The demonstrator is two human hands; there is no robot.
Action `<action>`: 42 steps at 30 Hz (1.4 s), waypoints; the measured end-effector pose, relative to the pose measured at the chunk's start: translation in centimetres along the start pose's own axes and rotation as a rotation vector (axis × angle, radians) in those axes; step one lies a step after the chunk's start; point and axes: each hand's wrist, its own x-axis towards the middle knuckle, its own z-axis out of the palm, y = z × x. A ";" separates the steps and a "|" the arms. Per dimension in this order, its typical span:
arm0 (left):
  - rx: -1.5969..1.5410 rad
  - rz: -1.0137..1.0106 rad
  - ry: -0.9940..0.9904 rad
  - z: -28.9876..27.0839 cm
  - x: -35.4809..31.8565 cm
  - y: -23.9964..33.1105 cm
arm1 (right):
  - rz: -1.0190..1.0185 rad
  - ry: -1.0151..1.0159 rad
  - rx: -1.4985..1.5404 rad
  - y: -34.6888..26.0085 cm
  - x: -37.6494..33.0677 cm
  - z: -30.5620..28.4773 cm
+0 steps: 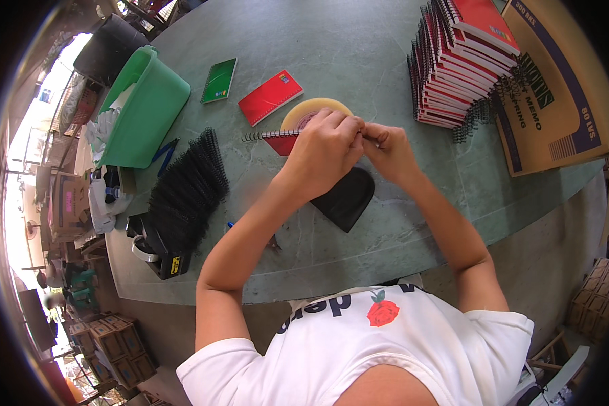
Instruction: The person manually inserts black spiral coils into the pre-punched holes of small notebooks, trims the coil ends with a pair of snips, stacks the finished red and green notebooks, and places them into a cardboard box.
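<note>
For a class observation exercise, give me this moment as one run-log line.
left hand: holds red spiral notepad; right hand: meets left, grip unclear; at left: black coils; at right: notepad stack

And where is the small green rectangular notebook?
Head view, upper left: the green notebook lies between the green plastic tub and the flat red notebook.

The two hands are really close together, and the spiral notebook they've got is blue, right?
Not quite: the spiral notebook is red, not blue, as the head view shows. The left hand and right hand are close together.
</note>
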 end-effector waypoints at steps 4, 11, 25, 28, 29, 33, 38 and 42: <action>-0.013 0.012 0.040 -0.1 0.0 0.0 | -0.028 0.029 -0.067 -0.5 -0.3 0.2; -0.070 0.052 -0.032 -0.4 0.1 -0.5 | 0.024 0.037 -0.127 -0.3 -0.4 -0.2; -0.058 -0.070 0.026 -1.1 -0.4 -0.1 | -0.282 0.049 -0.294 -2.0 -0.6 0.9; 0.229 -0.210 0.040 -3.0 -1.4 -1.4 | -0.159 0.209 -0.219 -1.4 0.5 0.1; 0.324 -0.296 0.014 -3.9 -1.8 -1.8 | -0.105 0.289 -0.189 -1.5 0.9 -0.2; 0.065 -0.552 -0.100 -4.6 -2.7 0.4 | 0.241 0.008 0.387 -2.8 1.3 -0.2; -0.013 0.100 0.311 -5.0 -1.7 4.9 | -0.138 0.181 0.093 -10.6 4.7 -1.9; 0.139 -0.086 0.481 -7.9 -2.5 2.8 | -0.069 0.233 0.085 -19.3 8.5 -12.1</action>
